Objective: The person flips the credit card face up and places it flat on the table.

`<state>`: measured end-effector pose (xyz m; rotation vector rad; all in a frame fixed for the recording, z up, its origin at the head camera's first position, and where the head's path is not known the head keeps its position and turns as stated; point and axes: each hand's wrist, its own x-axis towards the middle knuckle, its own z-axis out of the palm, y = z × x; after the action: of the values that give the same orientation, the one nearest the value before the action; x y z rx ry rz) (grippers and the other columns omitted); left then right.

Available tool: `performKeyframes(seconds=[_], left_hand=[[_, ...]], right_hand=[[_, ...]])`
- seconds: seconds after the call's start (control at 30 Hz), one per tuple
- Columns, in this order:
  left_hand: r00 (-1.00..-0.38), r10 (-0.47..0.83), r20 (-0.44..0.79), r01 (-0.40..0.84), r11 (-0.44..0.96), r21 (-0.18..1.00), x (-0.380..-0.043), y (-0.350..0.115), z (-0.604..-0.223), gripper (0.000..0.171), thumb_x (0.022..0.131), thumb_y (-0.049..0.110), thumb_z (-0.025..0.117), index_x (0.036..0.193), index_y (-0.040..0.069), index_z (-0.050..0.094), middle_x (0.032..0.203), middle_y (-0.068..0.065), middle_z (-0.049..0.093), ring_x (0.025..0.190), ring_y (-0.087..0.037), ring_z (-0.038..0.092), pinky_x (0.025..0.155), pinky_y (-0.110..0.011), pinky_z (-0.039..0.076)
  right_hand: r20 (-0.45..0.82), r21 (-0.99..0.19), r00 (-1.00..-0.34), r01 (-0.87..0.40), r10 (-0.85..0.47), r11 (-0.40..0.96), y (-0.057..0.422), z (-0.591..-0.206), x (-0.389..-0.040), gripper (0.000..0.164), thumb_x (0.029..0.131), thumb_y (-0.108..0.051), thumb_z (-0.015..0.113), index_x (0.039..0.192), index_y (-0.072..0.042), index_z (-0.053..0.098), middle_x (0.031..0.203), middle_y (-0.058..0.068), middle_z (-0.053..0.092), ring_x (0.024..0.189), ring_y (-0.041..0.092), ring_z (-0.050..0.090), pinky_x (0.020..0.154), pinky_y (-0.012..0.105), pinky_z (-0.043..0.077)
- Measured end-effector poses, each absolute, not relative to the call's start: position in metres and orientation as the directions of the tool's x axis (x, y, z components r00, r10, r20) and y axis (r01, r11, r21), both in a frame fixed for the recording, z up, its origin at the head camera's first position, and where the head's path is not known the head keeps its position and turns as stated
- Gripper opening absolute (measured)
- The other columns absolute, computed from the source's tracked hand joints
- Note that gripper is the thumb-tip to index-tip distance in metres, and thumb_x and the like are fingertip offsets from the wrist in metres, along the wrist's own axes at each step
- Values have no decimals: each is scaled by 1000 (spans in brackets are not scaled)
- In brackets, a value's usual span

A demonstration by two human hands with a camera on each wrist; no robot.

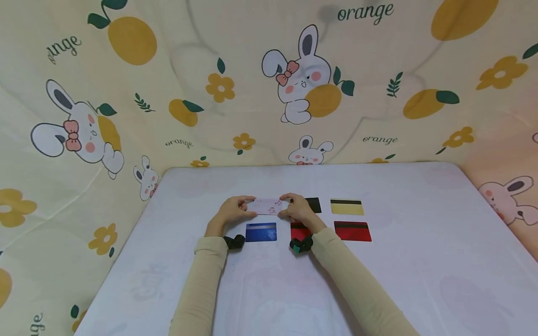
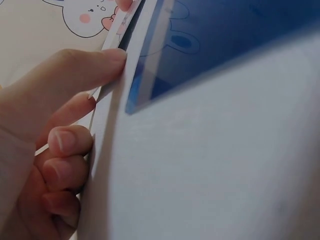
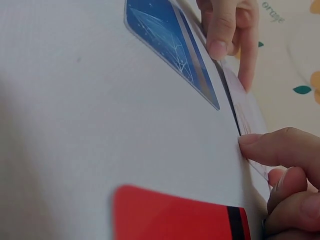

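A pale pink-white card [image 1: 265,206] with a small printed pattern lies between both hands at the back row of cards. My left hand [image 1: 234,210] pinches its left end between thumb and forefinger, the other fingers curled in. At the opposite end, my right hand [image 1: 297,208] grips the card the same way. In the right wrist view the pale card [image 3: 245,107] appears slightly raised, with a dark line along its near edge. Just in front lies a blue card [image 1: 261,232] with a silvery stripe. Beneath my right wrist is a red card [image 1: 299,229], partly covered.
A black card [image 1: 313,205] is partly hidden behind the right hand. To its right lies a gold card [image 1: 347,207] with a dark stripe, and in front of that another red card [image 1: 352,231]. All rest on the white-covered table [image 1: 269,289], backed by a printed curtain [image 1: 244,42].
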<state>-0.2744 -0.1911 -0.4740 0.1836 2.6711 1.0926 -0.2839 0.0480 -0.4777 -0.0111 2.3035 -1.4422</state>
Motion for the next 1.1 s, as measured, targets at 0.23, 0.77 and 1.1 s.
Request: performKeyframes(seconds=[0.23, 0.77, 1.1], left_hand=[[-965, 186, -187, -2, 703, 711, -273, -189, -474, 61, 77, 29, 80, 132, 17, 59, 68, 5, 43, 65, -11, 41, 69, -27, 33], [-961, 259, -98, 80, 598, 798, -263, -195, -461, 46, 83, 18, 74, 127, 7, 63, 79, 1, 51, 72, -13, 45, 65, -22, 37], [-959, 257, -122, 68, 624, 778, -250, -197, -458, 44, 86, 23, 72, 126, 9, 63, 81, 1, 50, 75, -14, 45, 65, -23, 36]], right_hand=[[-335, -827, -918, 179, -212, 533, 46, -475, -285, 59, 75, -11, 80, 129, -15, 57, 61, 0, 47, 42, 10, 40, 43, 22, 33], [-264, -838, -927, 84, -266, 539, 47, -460, -272, 56, 80, -14, 76, 131, -10, 55, 52, -3, 46, 40, 9, 41, 43, 22, 30], [-240, -886, -932, 95, -273, 453, 49, -464, -260, 53, 80, -12, 76, 129, -10, 56, 52, -4, 45, 40, 9, 38, 44, 22, 32]])
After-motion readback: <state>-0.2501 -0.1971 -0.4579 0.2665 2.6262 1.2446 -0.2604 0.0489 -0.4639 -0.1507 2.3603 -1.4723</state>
